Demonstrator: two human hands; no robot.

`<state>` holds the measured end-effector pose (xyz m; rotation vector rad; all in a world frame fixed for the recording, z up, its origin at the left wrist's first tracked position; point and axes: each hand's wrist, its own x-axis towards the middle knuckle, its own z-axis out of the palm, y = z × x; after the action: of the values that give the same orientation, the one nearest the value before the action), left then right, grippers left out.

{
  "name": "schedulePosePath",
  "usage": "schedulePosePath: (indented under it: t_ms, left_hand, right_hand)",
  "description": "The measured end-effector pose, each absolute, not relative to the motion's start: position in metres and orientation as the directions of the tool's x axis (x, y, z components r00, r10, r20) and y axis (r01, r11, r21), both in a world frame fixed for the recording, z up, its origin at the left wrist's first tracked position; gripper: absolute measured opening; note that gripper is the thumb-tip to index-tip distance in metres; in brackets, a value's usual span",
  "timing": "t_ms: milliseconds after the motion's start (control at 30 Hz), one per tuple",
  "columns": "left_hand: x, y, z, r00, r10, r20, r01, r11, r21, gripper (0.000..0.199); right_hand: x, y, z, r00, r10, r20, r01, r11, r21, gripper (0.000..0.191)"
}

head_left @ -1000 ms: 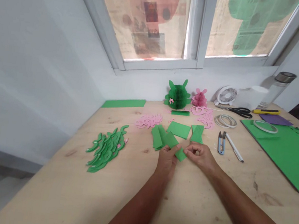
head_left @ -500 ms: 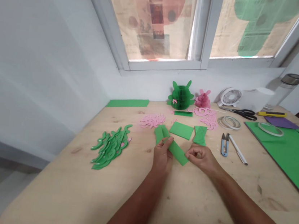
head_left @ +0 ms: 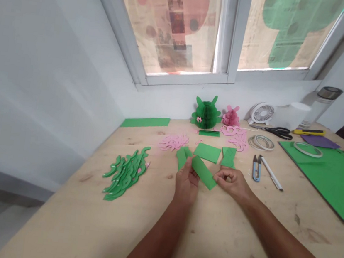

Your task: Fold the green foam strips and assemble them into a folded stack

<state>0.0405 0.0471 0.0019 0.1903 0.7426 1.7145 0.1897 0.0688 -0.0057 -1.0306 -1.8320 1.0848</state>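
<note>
A green paper strip [head_left: 204,174] slants between my two hands, above the wooden table. My left hand [head_left: 187,181] is closed on its upper left end, fingers behind the paper. At the strip's lower right corner, my right hand [head_left: 231,181] pinches the edge between thumb and fingertips. Just beyond my left hand lies a folded green piece [head_left: 182,156]. A green rectangle [head_left: 207,152] and a smaller notched green piece [head_left: 228,157] lie flat beyond the strip.
Green curved cutouts [head_left: 127,173] are heaped at the left, pink cutouts [head_left: 173,141] farther back. Green and pink paper figures [head_left: 206,114] stand by the wall. Blue snips [head_left: 256,168], a white pen [head_left: 271,173], tape rolls [head_left: 263,142] and a large green sheet [head_left: 329,177] lie at the right.
The upper left part of the strip has shifted and looks slightly more curved, with my left thumb moved back to its edge. My right hand keeps its pinch. The camera view has shifted slightly.
</note>
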Motion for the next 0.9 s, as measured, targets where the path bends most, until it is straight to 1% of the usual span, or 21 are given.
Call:
schedulePosePath:
  t_ms: [233, 567, 733, 900]
  left_hand:
    - [0.0463, 0.0428, -0.0010, -0.302, 0.927, -0.222, -0.804, -0.123, 0.582, 0.014]
    - [0.0396, 0.0444, 0.0023, -0.347, 0.908, -0.233, -0.802, -0.158, 0.576, 0.013]
    - [0.0378, 0.0457, 0.0009, -0.352, 0.907, -0.231, -0.786, -0.152, 0.600, 0.015]
    - [0.0424, 0.0455, -0.0029, -0.279, 0.924, -0.262, -0.799, -0.072, 0.597, 0.026]
  right_hand:
    - [0.1902, 0.0705, -0.0081, -0.367, 0.906, 0.210, 0.267, 0.319, -0.909, 0.021]
    - [0.1891, 0.0684, -0.0071, -0.403, 0.886, 0.230, 0.242, 0.345, -0.907, 0.020]
    - [0.1889, 0.0681, -0.0068, -0.387, 0.898, 0.212, 0.256, 0.325, -0.910, 0.018]
    - [0.1895, 0.0693, -0.0073, -0.341, 0.911, 0.230, 0.262, 0.327, -0.908, 0.020]
